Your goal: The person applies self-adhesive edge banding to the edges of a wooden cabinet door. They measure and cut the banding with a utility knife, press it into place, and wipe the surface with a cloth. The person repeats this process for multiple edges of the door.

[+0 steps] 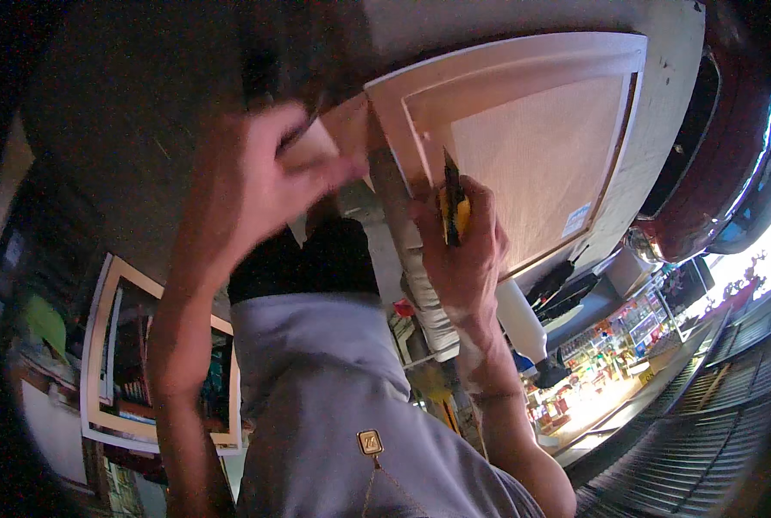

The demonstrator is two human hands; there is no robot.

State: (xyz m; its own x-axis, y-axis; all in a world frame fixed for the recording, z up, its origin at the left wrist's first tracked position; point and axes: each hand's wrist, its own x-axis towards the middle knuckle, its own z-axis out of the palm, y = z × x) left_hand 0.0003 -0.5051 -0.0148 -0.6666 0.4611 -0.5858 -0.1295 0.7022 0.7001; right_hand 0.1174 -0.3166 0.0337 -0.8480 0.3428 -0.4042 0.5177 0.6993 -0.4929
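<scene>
A yellow-and-black utility knife (455, 207) is gripped in my right hand (463, 259), its dark blade pointing up and away from me. That hand is over the near edge of a white-framed panel (532, 147) with a pale wood-grain face and a small label in one corner. My left hand (265, 181) is raised to the left of the panel, smeared by motion, with thumb and fingers partly bent. A pale patch shows between them; whether it is something held, I cannot tell.
An open pale frame (96, 363) stands at the lower left beside cluttered things. A dark red car (705, 173) is at the far right. Brightly lit shelves with small goods (597, 371) stand at the right, near a corrugated metal shutter (688, 432). A white bottle-like object (521, 324) is beside my right wrist.
</scene>
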